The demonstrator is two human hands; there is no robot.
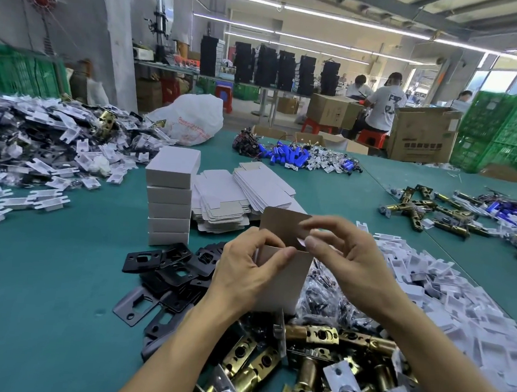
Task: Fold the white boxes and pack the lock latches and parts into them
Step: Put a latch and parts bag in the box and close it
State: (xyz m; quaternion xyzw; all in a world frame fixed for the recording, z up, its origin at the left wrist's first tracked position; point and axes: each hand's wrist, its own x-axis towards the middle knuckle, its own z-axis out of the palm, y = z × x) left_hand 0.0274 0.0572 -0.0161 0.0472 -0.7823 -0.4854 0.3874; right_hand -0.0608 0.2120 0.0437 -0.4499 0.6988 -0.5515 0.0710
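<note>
Plainly, seen from the head camera, the person holds a white box (281,285) up off the tabletop (59,273), above its near-middle part, between both hands. The left hand (250,266) grips the box's upper left edge, fingers curled over the rim and thumb on the front panel. The right hand (349,258) pinches a small side flap at the open mouth with its fingertips (311,241).

The box stands on end with its long axis upright. Its mouth points up, and the lid flap (281,225) rises on the far side.

The brass latches (317,336) lie heaped directly below the box, toward the near edge and under both forearms. The closest one runs left to right across the tabletop. I'd judge the right hand the handier for it once the flaps are tucked.

Black plates (165,269) lie just left of the box. Behind them is a stack of folded boxes (170,201), with flat blanks (242,191) beside it.
</note>
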